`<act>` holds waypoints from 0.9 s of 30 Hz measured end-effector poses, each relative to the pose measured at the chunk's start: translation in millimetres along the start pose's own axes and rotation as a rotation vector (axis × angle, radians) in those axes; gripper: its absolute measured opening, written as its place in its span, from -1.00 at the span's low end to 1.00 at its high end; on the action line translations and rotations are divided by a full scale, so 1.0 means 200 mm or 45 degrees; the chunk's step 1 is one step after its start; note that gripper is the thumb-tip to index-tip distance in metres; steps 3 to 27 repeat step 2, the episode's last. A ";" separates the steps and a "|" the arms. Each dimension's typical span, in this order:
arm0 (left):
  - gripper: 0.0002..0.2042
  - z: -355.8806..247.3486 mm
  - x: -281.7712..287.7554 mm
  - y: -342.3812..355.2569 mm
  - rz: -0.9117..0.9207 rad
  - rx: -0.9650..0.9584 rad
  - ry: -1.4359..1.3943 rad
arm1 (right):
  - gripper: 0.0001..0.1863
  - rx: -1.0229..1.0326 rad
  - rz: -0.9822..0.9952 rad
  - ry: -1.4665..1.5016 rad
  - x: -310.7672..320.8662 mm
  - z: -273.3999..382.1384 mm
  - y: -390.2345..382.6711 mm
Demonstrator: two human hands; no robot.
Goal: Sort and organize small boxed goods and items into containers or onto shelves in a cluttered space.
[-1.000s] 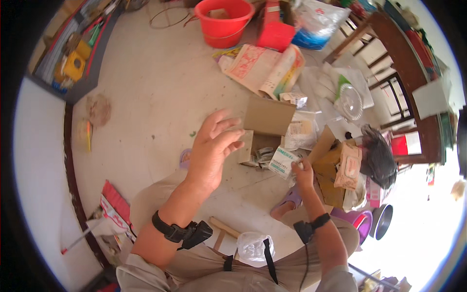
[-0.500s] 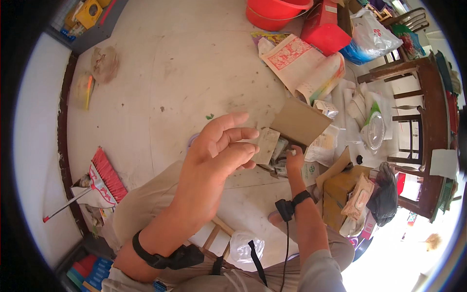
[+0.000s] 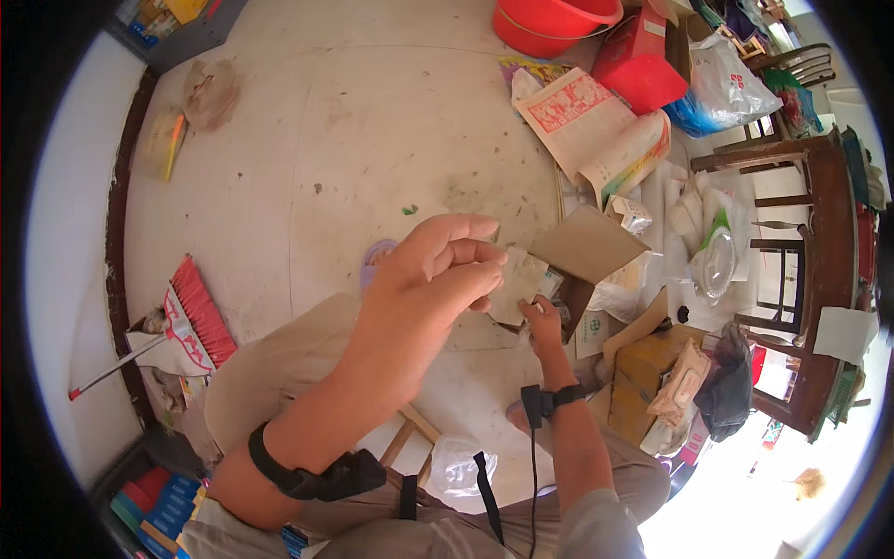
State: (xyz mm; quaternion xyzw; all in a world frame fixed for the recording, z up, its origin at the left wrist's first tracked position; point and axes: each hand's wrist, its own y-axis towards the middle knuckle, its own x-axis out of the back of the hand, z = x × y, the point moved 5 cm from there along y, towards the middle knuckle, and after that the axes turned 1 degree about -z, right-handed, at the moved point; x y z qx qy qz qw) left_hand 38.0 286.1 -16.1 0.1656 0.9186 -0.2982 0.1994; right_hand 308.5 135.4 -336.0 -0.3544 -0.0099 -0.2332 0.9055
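My left hand (image 3: 433, 270) is raised in front of me, its fingers loosely bent and nothing visible in them. Lower and to the right, my right hand (image 3: 545, 326) is at the near side of an open cardboard box (image 3: 589, 244) on the floor. Its fingers are closed on a small pale, translucent thing (image 3: 527, 337), too small to name. Paper and small items show inside the box, partly covered by a flap and my hand. Black straps with small devices circle both my forearms.
Red-printed paper sheets (image 3: 566, 101), a red bucket (image 3: 545, 28) and a red box (image 3: 643, 70) lie beyond. At right stand a dark wooden chair (image 3: 819, 214) and a yellow-brown carton (image 3: 643, 382). A broom (image 3: 200, 317) leans at left; a plastic bag (image 3: 463, 463) hangs near my legs.
My right hand has come left and slightly nearer, from inside the box to its near edge. The left hand has stayed raised, its fingers a little more closed. The view has shifted slightly.
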 end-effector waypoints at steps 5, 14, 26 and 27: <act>-0.58 0.05 0.03 0.02 0.022 0.013 0.104 | -0.68 -0.065 0.074 0.019 0.04 0.02 -0.07; -0.58 0.05 0.03 0.02 0.022 0.013 0.104 | -0.68 -0.065 0.074 0.019 0.04 0.02 -0.07; -0.58 0.05 0.03 0.02 0.022 0.013 0.104 | -0.68 -0.065 0.074 0.019 0.04 0.02 -0.07; -0.58 0.05 0.03 0.02 0.022 0.013 0.104 | -0.68 -0.065 0.074 0.019 0.04 0.02 -0.07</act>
